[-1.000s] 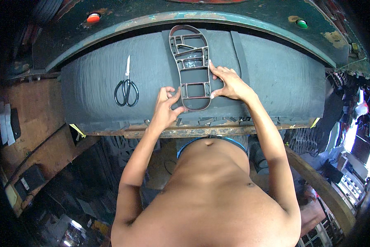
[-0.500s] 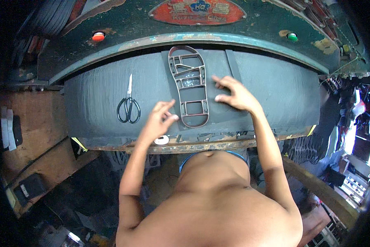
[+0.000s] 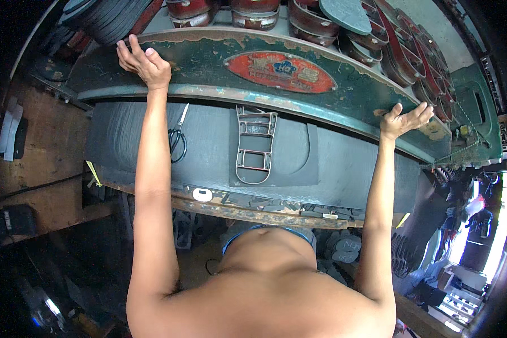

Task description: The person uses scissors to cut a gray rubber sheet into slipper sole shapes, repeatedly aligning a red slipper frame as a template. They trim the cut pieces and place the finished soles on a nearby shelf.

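Note:
My left hand (image 3: 144,66) is raised against the left part of the green machine beam (image 3: 202,62), fingers apart and holding nothing. At the beam's right part, my right hand (image 3: 405,121) is also open, thumb and fingers spread. Below the beam, a sole-shaped metal cutting die (image 3: 255,160) lies on a dark flat sheet (image 3: 293,172). The beam hides the die's far end. To the right of the die, a curved cut line shows in the sheet. Black-handled scissors (image 3: 178,145) lie on the grey work surface beside my left forearm, which partly covers them.
More red-brown cutting dies (image 3: 256,14) stand along the top of the machine, with a grey sole-shaped piece (image 3: 346,14) among them. A white oval object (image 3: 202,195) and dark scraps (image 3: 264,204) lie along the near edge. A wooden board (image 3: 50,146) is at the left.
Both hands have left the die's sides and risen outward to the beam. The beam now covers the die's far end. The red and green buttons no longer show where my hands are.

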`<state>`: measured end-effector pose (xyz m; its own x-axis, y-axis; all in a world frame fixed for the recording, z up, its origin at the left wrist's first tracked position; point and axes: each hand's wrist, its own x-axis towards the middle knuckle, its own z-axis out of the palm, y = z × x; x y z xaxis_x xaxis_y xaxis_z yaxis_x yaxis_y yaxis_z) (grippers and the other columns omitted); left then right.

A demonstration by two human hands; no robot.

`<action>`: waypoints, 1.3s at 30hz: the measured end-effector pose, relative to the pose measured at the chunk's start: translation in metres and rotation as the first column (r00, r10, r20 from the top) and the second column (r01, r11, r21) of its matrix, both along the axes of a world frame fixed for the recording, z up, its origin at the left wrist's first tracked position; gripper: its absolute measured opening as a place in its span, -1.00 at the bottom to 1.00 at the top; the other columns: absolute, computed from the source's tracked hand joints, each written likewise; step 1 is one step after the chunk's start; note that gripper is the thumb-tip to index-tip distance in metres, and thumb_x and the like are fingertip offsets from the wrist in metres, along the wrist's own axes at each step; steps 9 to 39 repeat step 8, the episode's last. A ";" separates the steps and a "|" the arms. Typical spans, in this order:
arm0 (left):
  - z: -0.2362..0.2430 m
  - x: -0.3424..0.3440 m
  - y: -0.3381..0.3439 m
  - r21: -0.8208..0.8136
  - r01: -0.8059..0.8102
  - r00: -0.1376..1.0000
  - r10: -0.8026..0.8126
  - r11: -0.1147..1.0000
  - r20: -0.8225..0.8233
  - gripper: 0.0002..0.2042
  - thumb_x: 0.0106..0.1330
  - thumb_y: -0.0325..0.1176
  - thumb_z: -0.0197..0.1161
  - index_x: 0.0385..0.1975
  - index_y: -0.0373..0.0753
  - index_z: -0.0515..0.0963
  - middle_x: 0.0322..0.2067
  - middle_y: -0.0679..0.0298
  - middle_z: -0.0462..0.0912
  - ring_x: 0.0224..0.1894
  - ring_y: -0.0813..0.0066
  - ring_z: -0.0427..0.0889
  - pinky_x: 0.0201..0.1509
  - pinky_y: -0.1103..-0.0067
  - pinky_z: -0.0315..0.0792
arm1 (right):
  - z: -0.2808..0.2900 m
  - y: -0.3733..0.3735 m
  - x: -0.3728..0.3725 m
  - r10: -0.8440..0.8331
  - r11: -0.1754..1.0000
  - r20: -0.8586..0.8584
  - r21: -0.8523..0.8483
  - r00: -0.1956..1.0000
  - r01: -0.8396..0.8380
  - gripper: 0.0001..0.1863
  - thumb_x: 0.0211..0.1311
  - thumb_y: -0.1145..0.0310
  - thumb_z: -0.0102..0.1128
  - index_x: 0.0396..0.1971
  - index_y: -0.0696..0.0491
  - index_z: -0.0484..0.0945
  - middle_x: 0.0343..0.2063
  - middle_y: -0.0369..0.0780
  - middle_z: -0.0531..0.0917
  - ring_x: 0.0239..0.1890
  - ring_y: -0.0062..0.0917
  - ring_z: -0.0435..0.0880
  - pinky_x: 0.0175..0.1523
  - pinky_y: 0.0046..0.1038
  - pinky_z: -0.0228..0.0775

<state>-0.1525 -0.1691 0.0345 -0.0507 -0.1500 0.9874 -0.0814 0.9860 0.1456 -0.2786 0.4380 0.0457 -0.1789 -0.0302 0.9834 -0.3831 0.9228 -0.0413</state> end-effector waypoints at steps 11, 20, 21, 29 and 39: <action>-0.020 0.037 0.000 0.025 -0.013 1.000 0.013 1.000 0.028 -0.47 0.55 -0.10 -0.15 0.46 -0.12 0.21 0.44 -0.13 0.13 0.48 -0.19 0.06 0.46 -0.09 -0.05 | -0.019 0.003 0.021 0.039 0.999 0.011 -0.006 0.999 -0.039 -0.10 0.48 -0.36 -0.29 0.52 0.08 0.12 0.51 0.01 0.10 0.57 -0.03 -0.04 0.57 0.09 -0.34; -0.020 0.037 0.000 0.025 -0.013 1.000 0.013 1.000 0.028 -0.47 0.55 -0.10 -0.15 0.46 -0.12 0.21 0.44 -0.13 0.13 0.48 -0.19 0.06 0.46 -0.09 -0.05 | -0.019 0.003 0.021 0.039 0.999 0.011 -0.006 0.999 -0.039 -0.10 0.48 -0.36 -0.29 0.52 0.08 0.12 0.51 0.01 0.10 0.57 -0.03 -0.04 0.57 0.09 -0.34; -0.020 0.037 0.000 0.025 -0.013 1.000 0.013 1.000 0.028 -0.47 0.55 -0.10 -0.15 0.46 -0.12 0.21 0.44 -0.13 0.13 0.48 -0.19 0.06 0.46 -0.09 -0.05 | -0.019 0.003 0.021 0.039 0.999 0.011 -0.006 0.999 -0.039 -0.10 0.48 -0.36 -0.29 0.52 0.08 0.12 0.51 0.01 0.10 0.57 -0.03 -0.04 0.57 0.09 -0.34; -0.020 0.037 0.000 0.025 -0.013 1.000 0.013 1.000 0.028 -0.47 0.55 -0.10 -0.15 0.46 -0.12 0.21 0.44 -0.13 0.13 0.48 -0.19 0.06 0.46 -0.09 -0.05 | -0.019 0.003 0.021 0.039 0.999 0.011 -0.006 0.999 -0.039 -0.10 0.48 -0.36 -0.29 0.52 0.08 0.12 0.51 0.01 0.10 0.57 -0.03 -0.04 0.57 0.09 -0.34; -0.020 0.037 0.000 0.025 -0.013 1.000 0.013 1.000 0.028 -0.47 0.55 -0.10 -0.15 0.46 -0.12 0.21 0.44 -0.13 0.13 0.48 -0.19 0.06 0.46 -0.09 -0.05 | -0.019 0.003 0.021 0.039 0.999 0.011 -0.006 0.999 -0.039 -0.10 0.48 -0.36 -0.29 0.52 0.08 0.12 0.51 0.01 0.10 0.57 -0.03 -0.04 0.57 0.09 -0.34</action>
